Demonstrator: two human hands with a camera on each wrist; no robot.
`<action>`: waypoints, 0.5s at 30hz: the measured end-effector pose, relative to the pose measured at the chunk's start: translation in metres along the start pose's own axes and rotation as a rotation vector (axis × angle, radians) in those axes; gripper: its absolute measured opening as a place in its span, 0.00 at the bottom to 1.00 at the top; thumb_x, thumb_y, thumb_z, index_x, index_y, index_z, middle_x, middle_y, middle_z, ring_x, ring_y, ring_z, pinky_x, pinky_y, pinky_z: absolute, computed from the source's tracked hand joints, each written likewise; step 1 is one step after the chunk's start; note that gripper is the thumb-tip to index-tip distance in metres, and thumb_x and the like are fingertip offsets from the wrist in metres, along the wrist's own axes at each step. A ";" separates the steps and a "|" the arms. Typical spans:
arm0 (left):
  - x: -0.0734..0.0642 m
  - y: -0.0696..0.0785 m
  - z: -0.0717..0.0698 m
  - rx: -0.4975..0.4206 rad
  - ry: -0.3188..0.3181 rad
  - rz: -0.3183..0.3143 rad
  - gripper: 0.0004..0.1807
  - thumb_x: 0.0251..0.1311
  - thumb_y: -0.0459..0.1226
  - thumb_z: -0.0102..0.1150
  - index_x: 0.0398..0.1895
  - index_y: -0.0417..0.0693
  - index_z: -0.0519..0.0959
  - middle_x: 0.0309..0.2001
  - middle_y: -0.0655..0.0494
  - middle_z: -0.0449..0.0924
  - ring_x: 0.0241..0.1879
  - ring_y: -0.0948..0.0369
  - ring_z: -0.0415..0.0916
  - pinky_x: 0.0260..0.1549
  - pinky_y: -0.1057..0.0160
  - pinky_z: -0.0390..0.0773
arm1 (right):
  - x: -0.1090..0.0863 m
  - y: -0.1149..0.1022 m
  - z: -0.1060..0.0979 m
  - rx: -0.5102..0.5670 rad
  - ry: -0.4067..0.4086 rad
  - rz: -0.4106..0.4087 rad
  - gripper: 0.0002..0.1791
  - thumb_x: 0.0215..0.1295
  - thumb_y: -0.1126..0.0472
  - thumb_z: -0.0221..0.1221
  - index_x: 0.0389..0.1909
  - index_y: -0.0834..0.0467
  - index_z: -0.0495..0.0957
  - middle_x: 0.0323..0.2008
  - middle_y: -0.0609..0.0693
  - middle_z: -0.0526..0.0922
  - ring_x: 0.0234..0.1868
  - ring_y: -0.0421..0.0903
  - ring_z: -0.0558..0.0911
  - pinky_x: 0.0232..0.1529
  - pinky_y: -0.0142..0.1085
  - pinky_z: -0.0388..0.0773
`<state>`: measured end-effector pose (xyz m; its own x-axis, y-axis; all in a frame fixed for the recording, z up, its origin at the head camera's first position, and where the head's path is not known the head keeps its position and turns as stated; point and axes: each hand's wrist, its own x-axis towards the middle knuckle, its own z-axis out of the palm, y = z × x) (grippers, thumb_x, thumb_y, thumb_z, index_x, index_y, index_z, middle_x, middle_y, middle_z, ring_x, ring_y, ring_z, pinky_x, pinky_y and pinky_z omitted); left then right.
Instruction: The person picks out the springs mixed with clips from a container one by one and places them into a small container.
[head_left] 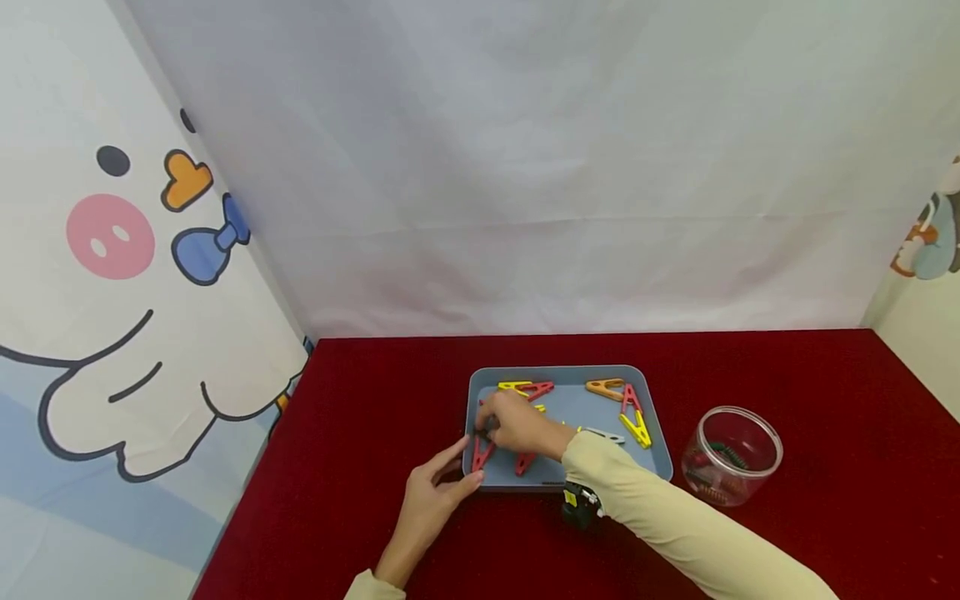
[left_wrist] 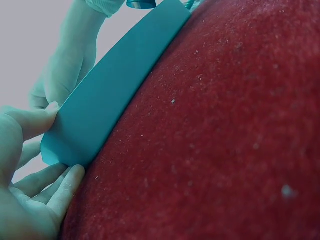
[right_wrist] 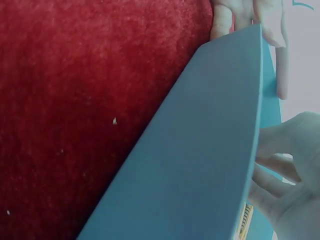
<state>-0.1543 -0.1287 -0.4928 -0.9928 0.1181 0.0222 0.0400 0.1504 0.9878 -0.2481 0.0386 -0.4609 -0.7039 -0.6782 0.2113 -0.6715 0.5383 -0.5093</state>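
From the head view, a grey-blue tray (head_left: 648, 404) sits on the red desk (head_left: 375, 400) with coloured clips scattered in it. The right hand (head_left: 517, 425) reaches into the tray's near left part, its fingers curled over a red clip (head_left: 482, 454) that lies just under them; whether they actually pinch it cannot be told from here. A second red clip (head_left: 526, 462) lies just beside, under the wrist. The left hand (head_left: 431, 496) rests on the desk outside the tray, its fingers fairly straight and its thumb reaching up to the tray's near left corner. A clear jar (head_left: 733, 454) stands well off to the right hand's far side.

In the left wrist view, the left hand's fingertips (left_wrist: 70, 180) touch the bottom of the tray's corner (left_wrist: 100, 115) and the thumb presses its upper edge; the fingers lie close together.

In the right wrist view, the tray wall (right_wrist: 200, 160) fills the frame, and the right hand's fingers (right_wrist: 295, 150) are loosely curled behind it.
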 end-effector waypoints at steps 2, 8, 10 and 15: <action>-0.002 0.008 -0.001 -0.004 -0.010 -0.002 0.31 0.46 0.37 0.65 0.57 0.48 0.69 0.52 0.47 0.71 0.48 0.53 0.71 0.34 0.69 0.75 | 0.001 -0.001 0.000 -0.010 -0.004 0.006 0.11 0.39 0.76 0.59 0.26 0.62 0.82 0.27 0.50 0.80 0.24 0.42 0.74 0.23 0.26 0.68; -0.007 0.024 -0.002 0.005 -0.023 -0.019 0.31 0.48 0.37 0.64 0.58 0.44 0.68 0.52 0.42 0.70 0.48 0.49 0.70 0.34 0.69 0.75 | 0.004 -0.005 0.001 0.001 -0.032 0.049 0.11 0.39 0.74 0.60 0.29 0.63 0.81 0.27 0.51 0.78 0.21 0.38 0.71 0.21 0.26 0.68; -0.008 0.025 -0.001 0.000 -0.025 -0.025 0.31 0.48 0.36 0.64 0.58 0.43 0.67 0.52 0.41 0.70 0.48 0.49 0.70 0.34 0.69 0.75 | 0.004 -0.005 0.002 0.013 -0.038 0.066 0.10 0.40 0.74 0.61 0.29 0.64 0.81 0.27 0.51 0.78 0.21 0.37 0.70 0.20 0.25 0.68; -0.008 0.025 -0.001 -0.012 -0.030 -0.032 0.31 0.48 0.36 0.64 0.58 0.44 0.67 0.52 0.41 0.70 0.48 0.49 0.71 0.34 0.69 0.75 | 0.003 -0.003 0.004 0.039 -0.012 0.098 0.10 0.41 0.73 0.61 0.29 0.64 0.81 0.27 0.52 0.79 0.20 0.36 0.71 0.21 0.25 0.69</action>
<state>-0.1456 -0.1270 -0.4682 -0.9897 0.1423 -0.0143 0.0063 0.1429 0.9897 -0.2472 0.0327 -0.4620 -0.7626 -0.6293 0.1494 -0.5901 0.5823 -0.5593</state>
